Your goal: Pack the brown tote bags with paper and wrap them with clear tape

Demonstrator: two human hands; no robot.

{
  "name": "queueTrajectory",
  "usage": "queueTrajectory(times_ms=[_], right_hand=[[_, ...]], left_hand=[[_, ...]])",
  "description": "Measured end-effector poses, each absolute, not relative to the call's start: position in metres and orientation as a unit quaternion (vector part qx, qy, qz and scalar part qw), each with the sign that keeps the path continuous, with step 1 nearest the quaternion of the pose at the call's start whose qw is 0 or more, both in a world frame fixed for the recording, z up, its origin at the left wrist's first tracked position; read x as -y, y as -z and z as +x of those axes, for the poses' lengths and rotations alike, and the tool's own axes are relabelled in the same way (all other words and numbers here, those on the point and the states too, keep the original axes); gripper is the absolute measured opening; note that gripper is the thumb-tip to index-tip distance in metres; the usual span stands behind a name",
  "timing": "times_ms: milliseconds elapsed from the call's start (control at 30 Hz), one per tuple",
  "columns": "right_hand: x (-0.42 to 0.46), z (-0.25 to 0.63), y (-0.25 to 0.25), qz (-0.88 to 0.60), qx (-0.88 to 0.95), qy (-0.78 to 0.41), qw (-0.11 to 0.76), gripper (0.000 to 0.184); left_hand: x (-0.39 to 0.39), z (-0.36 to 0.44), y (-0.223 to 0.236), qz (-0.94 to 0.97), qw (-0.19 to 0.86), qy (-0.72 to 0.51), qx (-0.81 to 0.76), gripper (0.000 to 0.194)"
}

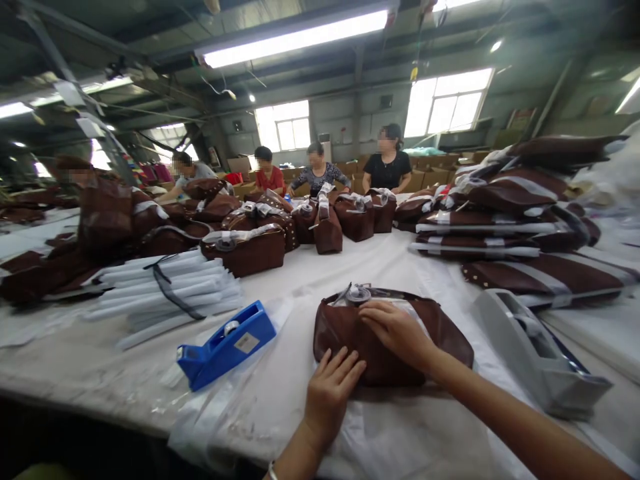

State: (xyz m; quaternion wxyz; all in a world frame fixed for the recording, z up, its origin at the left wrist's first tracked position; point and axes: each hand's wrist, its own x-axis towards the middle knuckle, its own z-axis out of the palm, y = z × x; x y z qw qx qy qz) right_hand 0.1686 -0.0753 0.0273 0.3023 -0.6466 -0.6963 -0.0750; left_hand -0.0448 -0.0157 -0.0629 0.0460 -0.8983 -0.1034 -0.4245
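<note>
A dark brown handbag (383, 367) lies on the white-covered table right in front of me. A coiled strap wrapped in clear plastic (359, 295) sits at its top edge. My left hand (336, 387) rests on the bag's lower left front, its fingers stretched out and flat. Across the upper middle lies my right hand (397, 328), fingers extended beside the wrapped coil. Neither hand appears to grip anything. To the left stands a blue tape dispenser (227, 347), and a grey tape dispenser (537, 353) is to the right of the bag.
Bundled white paper rolls (165, 290) lie behind the blue dispenser. Several brown bags (327, 230) stand across the table, with more heaped at left. A tall stack of wrapped bags (515, 223) rises on the right. Several people (387, 167) work on the far side.
</note>
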Motion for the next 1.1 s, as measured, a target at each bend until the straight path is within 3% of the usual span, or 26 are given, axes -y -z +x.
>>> queueTrajectory(times_ms=[133, 233, 400, 500, 700, 1100], right_hand=[[-0.001, 0.188, -0.029, -0.648, 0.754, -0.011, 0.104, 0.040], [-0.039, 0.196, -0.027, -0.613, 0.788, -0.019, 0.053, 0.044], [-0.079, 0.203, -0.005, -0.587, 0.809, -0.010, -0.021, 0.034], [-0.095, 0.205, 0.018, -0.567, 0.823, 0.022, -0.022, 0.030], [-0.103, 0.217, 0.049, -0.520, 0.852, 0.050, 0.025, 0.042], [-0.081, 0.205, -0.002, -0.485, 0.868, -0.079, 0.065, 0.040]], left_hand=[[0.017, -0.041, 0.065, -0.878, 0.038, 0.462, 0.116, 0.035], [0.017, -0.034, 0.068, -0.834, 0.058, 0.535, 0.122, 0.034], [0.008, -0.014, 0.076, -0.745, 0.116, 0.648, 0.107, 0.029], [0.002, -0.006, 0.080, -0.708, 0.131, 0.686, 0.105, 0.027], [0.004, -0.006, 0.086, -0.710, 0.119, 0.682, 0.131, 0.023], [-0.001, -0.007, 0.104, -0.754, 0.142, 0.633, 0.106, 0.023]])
